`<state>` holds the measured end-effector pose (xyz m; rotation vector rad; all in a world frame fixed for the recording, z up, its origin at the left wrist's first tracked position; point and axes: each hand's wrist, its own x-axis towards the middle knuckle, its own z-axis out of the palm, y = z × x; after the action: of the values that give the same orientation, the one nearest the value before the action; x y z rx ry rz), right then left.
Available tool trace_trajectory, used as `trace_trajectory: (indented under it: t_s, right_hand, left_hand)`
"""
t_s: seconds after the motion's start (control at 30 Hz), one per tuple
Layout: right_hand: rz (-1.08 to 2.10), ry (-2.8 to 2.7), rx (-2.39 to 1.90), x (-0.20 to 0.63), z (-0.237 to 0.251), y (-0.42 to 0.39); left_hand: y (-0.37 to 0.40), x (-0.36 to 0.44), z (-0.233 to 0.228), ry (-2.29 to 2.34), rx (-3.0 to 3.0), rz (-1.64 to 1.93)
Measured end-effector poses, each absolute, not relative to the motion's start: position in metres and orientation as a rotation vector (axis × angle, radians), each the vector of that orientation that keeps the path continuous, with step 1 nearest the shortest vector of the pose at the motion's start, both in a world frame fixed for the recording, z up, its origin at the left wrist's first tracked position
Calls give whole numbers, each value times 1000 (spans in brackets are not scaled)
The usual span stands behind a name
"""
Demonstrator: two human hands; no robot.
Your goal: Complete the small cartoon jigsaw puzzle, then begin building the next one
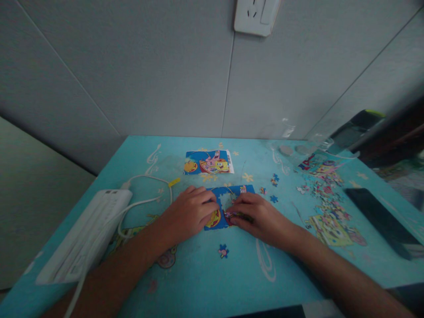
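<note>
A grey wall [159, 75] rises behind a turquoise, pattern-printed tabletop [238, 287], its thin seams [228, 84] running at ten, twelve and two o'clock. A white socket plate [256, 17] sits between twelve and one. Towards nine stands a pale surface [33, 203]; near three, a dark reddish-brown area [409, 117] blurs. The light is dim.

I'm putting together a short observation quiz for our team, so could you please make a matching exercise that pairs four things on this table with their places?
Column one
1. SpongeBob picture card
2. Power strip
3. Partly assembled jigsaw puzzle
4. Pile of loose jigsaw pieces

Column two
A. On the far side of the right hand from the left hand
B. Between the two hands, with fingers on it
C. Along the left side of the table
D. Beyond the hands, nearer the wall

Right pairs: 1-D, 2-C, 3-B, 4-A.
</note>
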<state>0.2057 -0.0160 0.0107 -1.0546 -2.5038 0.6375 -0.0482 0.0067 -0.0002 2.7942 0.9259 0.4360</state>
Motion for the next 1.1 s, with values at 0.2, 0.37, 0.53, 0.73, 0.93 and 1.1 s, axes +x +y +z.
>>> trace_trajectory:
  t_s: [0.2,0.37,0.53,0.73,0.93,1.1]
  right_hand:
    - [690,-2567,-927,212,19,-15]
    - [630,-2537,-951,213,19,-14]
    - [560,-2467,-975,218,5,-9]
    - [537,-2535,-908,222,1,-2]
    - [592,-2532,-967,225,10,-2]
    - [602,-2501,-1008,222,10,-4]
  left_hand:
    - [6,-47,3,915,2792,448]
    - [6,-47,3,925,2803,450]
    - [5,-48,2,922,2799,451]
    - [4,-48,2,922,2799,439]
    - [5,-48,1,903,2806,462]
    - [6,-49,0,905,2812,478]
